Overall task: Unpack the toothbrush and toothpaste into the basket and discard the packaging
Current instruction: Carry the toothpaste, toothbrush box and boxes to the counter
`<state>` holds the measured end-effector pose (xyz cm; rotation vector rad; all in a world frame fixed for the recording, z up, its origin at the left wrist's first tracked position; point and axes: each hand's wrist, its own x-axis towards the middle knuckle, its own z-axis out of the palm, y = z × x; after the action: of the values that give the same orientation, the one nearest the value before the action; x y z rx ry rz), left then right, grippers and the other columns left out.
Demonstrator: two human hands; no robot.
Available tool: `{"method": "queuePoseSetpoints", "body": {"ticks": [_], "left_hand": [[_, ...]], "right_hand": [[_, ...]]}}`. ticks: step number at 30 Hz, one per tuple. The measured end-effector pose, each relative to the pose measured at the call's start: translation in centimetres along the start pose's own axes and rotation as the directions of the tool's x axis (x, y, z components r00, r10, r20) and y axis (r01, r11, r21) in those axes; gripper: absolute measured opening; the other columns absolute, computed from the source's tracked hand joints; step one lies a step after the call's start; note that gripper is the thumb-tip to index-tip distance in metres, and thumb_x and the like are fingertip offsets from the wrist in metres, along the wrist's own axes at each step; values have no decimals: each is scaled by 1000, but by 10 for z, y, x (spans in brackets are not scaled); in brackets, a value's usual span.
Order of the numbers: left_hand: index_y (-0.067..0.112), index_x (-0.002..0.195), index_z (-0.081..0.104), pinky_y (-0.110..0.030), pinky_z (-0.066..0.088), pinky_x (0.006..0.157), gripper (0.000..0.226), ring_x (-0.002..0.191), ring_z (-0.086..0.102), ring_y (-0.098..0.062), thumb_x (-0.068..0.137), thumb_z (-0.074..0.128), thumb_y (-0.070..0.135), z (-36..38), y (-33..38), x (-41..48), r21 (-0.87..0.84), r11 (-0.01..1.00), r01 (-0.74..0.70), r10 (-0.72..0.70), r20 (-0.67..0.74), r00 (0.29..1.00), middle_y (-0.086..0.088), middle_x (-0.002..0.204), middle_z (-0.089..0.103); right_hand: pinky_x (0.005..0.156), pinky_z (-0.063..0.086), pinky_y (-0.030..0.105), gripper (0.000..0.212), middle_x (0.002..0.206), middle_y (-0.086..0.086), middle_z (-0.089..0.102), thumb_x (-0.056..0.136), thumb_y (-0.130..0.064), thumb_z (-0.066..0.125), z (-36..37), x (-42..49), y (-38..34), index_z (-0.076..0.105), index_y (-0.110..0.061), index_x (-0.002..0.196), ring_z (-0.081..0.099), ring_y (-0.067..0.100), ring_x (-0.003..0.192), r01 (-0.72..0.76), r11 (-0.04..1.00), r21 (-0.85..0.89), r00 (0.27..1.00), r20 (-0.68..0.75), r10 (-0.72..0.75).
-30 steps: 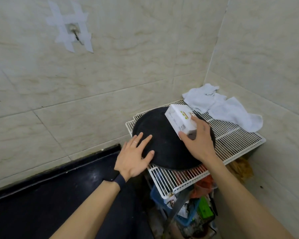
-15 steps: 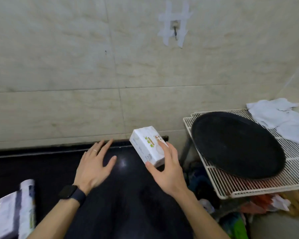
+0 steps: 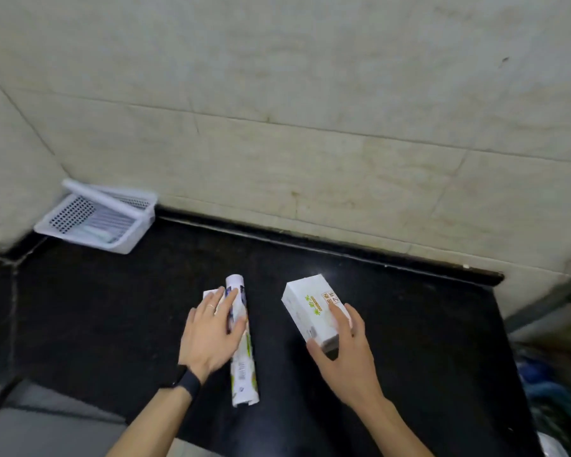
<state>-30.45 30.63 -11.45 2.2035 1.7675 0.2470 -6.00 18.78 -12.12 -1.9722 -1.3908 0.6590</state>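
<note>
**Both hands on the packages, basket off in the corner**

Head view (the only one): a glossy black countertop [image 3: 112, 318] runs under a wall of beige marbled tiles [image 3: 310, 127].

The left hand [image 3: 208, 338] lies palm down on a long white carton with green and dark print [image 3: 243, 361]. The carton lies flat on the counter, pointing away from the person. The fingers are nearly straight and slightly apart. Two fingertips reach the carton's far half and the thumb rests across its middle, so the hand presses on the carton more than it clasps it. A second flat white pack [image 3: 209, 294] peeps out under the fingertips, just left of the carton; too little shows to tell what it is. There is a thin ring [image 3: 211, 306] on one finger and a black wristband [image 3: 186, 381] on the wrist.

The right hand [image 3: 346, 354] grips a white cardboard box with green and orange lettering [image 3: 310, 308]. The thumb is hooked at the box's near left corner and the fingers are curled over its top and right side. The box sits at an angle, well apart from the carton. Whether its underside touches the counter cannot be told.

A white perforated plastic basket [image 3: 131, 237] sits in the far left corner, against the wall and well away from both hands. Something pale lies inside it, too blurred to name.
</note>
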Motion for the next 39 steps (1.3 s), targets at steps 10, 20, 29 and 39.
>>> {"method": "queuePoseSetpoints", "body": {"ticks": [10,20,29,39], "left_hand": [[32,155,16,-43,16,120,66,151,8,-22,96,37,55,34,-67,6,49,997,53,-63,233,971,2,165,5],[30,156,4,-46,11,121,67,151,-3,-17,100,30,54,67,-73,8,40,998,56,-65,307,949,6,165,-5],[32,156,0,-53,20,119,62,151,-10,-14,102,27,46,82,-73,4,25,996,90,-93,293,952,9,163,-12],[23,154,22,-47,12,122,56,151,4,-21,102,34,39,69,-65,3,-49,992,121,-108,212,971,-1,165,7]], "right_hand": [[110,40,40,82,164,-4,1,92,-49,62,93,12,-10,15,-33,157,30,31,140,-145,980,-134,984,85,158],[110,41,49,87,165,-6,-11,93,-45,62,112,17,23,2,-46,156,18,32,147,-136,961,-240,977,130,171],[117,31,55,89,167,6,-15,93,-61,45,110,12,43,-16,-42,155,20,39,149,-42,866,-498,972,180,151],[121,16,54,75,167,9,1,92,-70,35,84,31,15,8,-43,157,5,40,151,-73,832,-550,927,270,259]]}}
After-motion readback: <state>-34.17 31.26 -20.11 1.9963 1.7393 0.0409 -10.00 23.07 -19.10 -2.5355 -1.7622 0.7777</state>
